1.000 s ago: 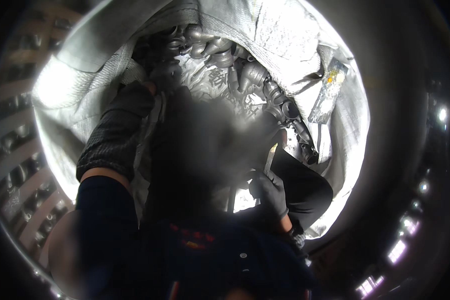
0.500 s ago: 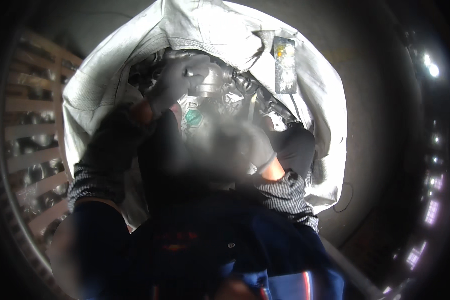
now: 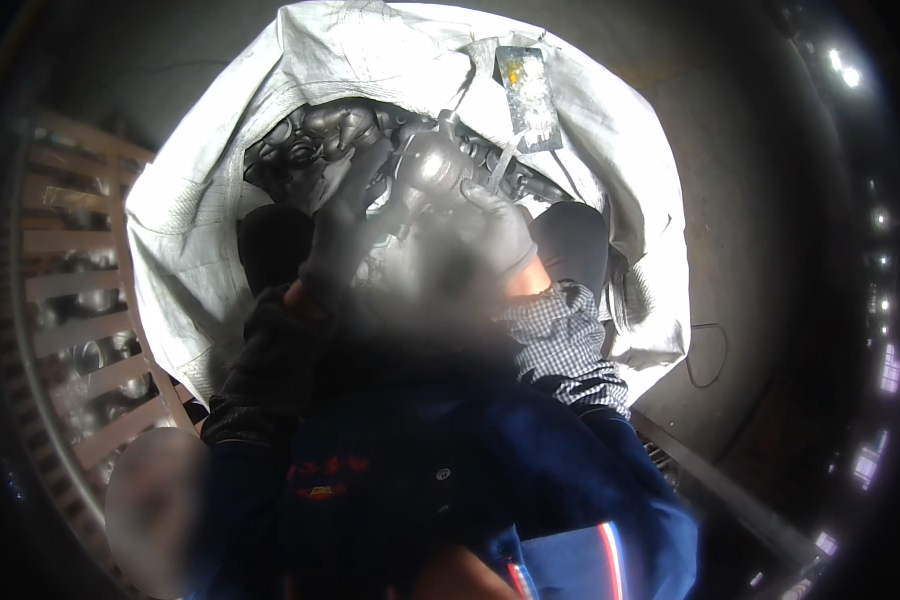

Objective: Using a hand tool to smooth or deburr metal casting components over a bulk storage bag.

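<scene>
A grey metal casting (image 3: 436, 168), with a rounded body and a short stem on top, is tilted in front of me above the open white sack (image 3: 195, 200). My left hand (image 3: 342, 215), in a grey glove, is closed against the casting's left side. On its right side lies the thumb of my gloved right hand (image 3: 502, 228). From that hand a thin, pale flat strip (image 3: 503, 165) sticks up; I cannot make out what kind of tool it is. A hazy blur hides the lower fingers and the space between my hands.
More dark castings (image 3: 335, 125) are heaped inside the sack. A stained, paint-spotted plate (image 3: 532, 100) lies on its far right rim. At left stands a slatted crate (image 3: 75, 285) holding metal parts. A thin wire (image 3: 708, 370) lies on the floor at right.
My left hand has come down and nearer, from over the casting to its left side. My right hand has risen with the strip to the casting's right side. The casting now tilts stem-up.
</scene>
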{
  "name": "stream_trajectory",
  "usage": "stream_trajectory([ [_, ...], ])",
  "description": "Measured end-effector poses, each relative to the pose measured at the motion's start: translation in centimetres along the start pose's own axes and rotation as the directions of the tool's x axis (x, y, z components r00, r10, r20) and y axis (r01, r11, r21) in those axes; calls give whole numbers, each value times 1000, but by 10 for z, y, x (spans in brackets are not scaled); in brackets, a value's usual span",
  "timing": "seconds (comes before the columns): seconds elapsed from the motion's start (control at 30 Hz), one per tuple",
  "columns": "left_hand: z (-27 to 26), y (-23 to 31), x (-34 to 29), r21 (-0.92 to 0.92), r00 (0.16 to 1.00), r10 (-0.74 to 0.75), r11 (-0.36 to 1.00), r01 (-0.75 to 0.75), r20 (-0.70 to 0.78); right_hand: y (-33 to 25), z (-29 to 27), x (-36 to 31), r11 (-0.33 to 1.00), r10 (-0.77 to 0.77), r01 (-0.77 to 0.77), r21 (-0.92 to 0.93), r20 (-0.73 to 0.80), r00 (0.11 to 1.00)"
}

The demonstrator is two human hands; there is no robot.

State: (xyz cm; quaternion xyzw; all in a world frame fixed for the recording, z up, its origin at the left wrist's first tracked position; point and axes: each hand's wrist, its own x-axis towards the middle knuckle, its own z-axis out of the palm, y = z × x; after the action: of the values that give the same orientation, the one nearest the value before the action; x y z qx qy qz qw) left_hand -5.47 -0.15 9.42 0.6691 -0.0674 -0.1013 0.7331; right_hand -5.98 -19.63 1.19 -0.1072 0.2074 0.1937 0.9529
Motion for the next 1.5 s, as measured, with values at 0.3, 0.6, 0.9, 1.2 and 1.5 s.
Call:
stream_trajectory([
  [0.3,-3,-31,43,-158,981,-120,977,144,149,8,-3,-7,543,-186,278,-792,209,960],
  [0.6,-3,-45,51,-149,986,-136,977,149,92,13,-4,-7,266,-197,249,-931,200,960],
  [0.9,-18,-49,52,-293,1000,20,956,-24,-15,9,10,-10,344,-335,265,-901,146,931],
  [1.2,-18,-65,58,-326,991,25,943,-68,-133,15,16,-6,285,-408,344,-895,211,888],
  [1.5,-5,-37,42,-267,995,-75,960,88,59,0,11,-7,375,-408,237,-896,70,910],
])
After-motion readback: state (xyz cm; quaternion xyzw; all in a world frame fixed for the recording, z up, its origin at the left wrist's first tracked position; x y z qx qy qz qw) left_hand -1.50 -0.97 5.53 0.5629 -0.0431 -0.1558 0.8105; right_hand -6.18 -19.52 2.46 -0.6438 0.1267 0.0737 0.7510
